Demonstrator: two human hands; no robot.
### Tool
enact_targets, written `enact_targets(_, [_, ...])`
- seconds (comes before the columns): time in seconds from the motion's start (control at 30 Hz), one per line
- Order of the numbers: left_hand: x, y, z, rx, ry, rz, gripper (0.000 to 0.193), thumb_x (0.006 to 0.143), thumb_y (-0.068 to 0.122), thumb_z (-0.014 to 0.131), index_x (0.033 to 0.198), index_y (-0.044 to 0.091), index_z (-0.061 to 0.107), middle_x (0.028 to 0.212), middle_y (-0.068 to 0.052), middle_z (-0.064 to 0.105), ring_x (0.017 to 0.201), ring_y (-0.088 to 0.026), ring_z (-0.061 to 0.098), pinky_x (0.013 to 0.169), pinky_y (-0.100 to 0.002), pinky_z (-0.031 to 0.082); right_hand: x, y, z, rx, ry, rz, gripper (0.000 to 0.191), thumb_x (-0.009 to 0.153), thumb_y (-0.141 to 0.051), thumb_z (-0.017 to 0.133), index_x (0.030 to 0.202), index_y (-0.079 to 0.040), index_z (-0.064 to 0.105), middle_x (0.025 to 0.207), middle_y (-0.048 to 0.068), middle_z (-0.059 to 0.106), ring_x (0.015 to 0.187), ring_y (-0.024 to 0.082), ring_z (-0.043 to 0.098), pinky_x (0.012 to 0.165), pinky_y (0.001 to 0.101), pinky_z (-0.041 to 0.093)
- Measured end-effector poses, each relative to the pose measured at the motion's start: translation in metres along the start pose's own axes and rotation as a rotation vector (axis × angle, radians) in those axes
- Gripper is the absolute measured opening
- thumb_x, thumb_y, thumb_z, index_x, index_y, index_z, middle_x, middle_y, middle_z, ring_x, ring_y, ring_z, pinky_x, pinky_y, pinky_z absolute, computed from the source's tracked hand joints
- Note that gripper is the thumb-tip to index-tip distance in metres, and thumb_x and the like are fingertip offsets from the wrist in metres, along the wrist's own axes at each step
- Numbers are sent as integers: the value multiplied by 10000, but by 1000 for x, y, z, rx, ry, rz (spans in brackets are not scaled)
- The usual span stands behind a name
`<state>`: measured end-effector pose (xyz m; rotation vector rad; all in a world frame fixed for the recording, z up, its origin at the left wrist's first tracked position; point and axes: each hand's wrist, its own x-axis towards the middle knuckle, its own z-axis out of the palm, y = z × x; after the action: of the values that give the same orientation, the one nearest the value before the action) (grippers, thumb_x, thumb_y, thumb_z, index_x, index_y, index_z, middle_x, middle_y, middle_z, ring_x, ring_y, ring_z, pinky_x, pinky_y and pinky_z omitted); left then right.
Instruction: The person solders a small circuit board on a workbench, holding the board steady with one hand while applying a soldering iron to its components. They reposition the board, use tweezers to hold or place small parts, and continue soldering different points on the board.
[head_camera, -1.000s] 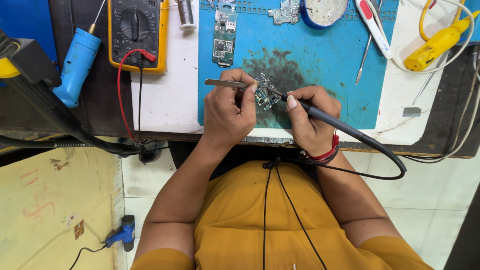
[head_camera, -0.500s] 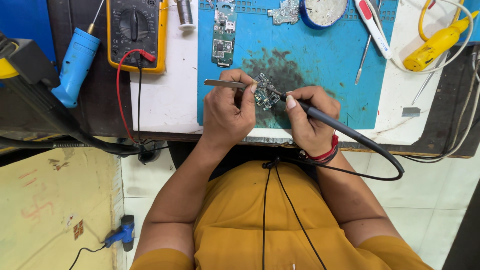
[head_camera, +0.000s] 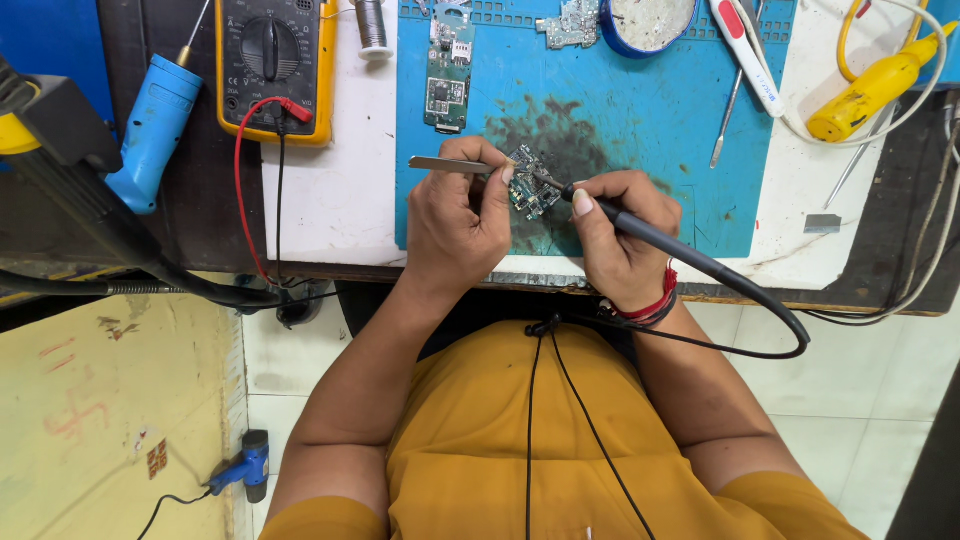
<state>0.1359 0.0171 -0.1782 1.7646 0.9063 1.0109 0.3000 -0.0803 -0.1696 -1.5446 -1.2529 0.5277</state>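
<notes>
From the head camera, looking straight down, a person in a mustard-yellow shirt works at a desk (head_camera: 330, 215) covered partly by a blue work mat (head_camera: 640, 110) with a dark scorched patch near its middle.

The left hand (head_camera: 460, 215) holds a pair of metal tweezers (head_camera: 450, 164); its fingers are pinched together on them, and the tweezers lie almost level, their handle end pointing to the left and their tips reaching toward a small circuit board (head_camera: 530, 185). That board lies on the mat's dark patch, just between the two hands, tilted a little askew.

The right hand (head_camera: 620, 235) grips a black soldering iron (head_camera: 660, 232) like a pen, fingers clamped around its handle, with the tip touching or just over the board's upper edge; which of the two cannot be told. The iron's black cable loops off to the right and back under the wrist, which wears red and dark bands.

Farther up the mat lie a longer green circuit board (head_camera: 447, 75), a blue round tin (head_camera: 648, 20) and a red-and-white tool (head_camera: 745, 50). To the left stand a yellow multimeter (head_camera: 272, 62) with red and black leads, a solder spool (head_camera: 372, 25) and a blue desoldering pump (head_camera: 155, 130). A yellow tool (head_camera: 880, 85) lies at the far right.
</notes>
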Motion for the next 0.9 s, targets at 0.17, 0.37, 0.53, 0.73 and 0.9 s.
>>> enact_targets(0.17, [0, 0, 1, 6, 1, 1, 126, 1020, -7, 649, 1085, 44, 554, 824, -31, 653, 642, -92, 652, 570, -252, 509, 0, 0, 0, 1, 8, 11, 68, 1030, -29, 659, 1018, 37, 651, 764, 57, 671, 685, 102, 637, 622, 245, 470])
enact_targets(0.37, [0, -1, 0, 5, -5, 1, 126, 1017, -10, 650, 1082, 45, 556, 820, -30, 651, 638, -88, 653, 561, -246, 509, 0, 0, 0, 0, 6, 15, 68, 1031, -31, 662, 1014, 34, 654, 763, 56, 669, 687, 103, 638, 624, 247, 470])
enact_targets(0.53, [0, 0, 1, -1, 2, -1, 130, 1015, -12, 649, 1083, 42, 554, 836, -39, 658, 652, -96, 667, 572, -251, 520, 0, 1, 0, 0, 6, 17, 75, 1037, -41, 666, 1019, 32, 656, 768, 55, 675, 690, 104, 645, 634, 247, 479])
enact_targets(0.73, [0, 0, 0, -3, -4, -15, 131, 1016, -10, 648, 1086, 43, 551, 827, -32, 664, 650, -94, 666, 575, -250, 517, 0, 1, 0, 2, 10, 17, 77, 1038, -43, 663, 1020, 31, 655, 766, 59, 678, 684, 105, 646, 631, 247, 480])
enact_targets(0.9, [0, 1, 0, -4, -7, -20, 128, 1018, -7, 648, 1086, 47, 553, 814, -28, 658, 643, -90, 661, 571, -248, 513, 0, 1, 0, -2, 10, 7, 70, 1036, -36, 664, 1021, 31, 655, 766, 62, 676, 685, 108, 647, 632, 247, 478])
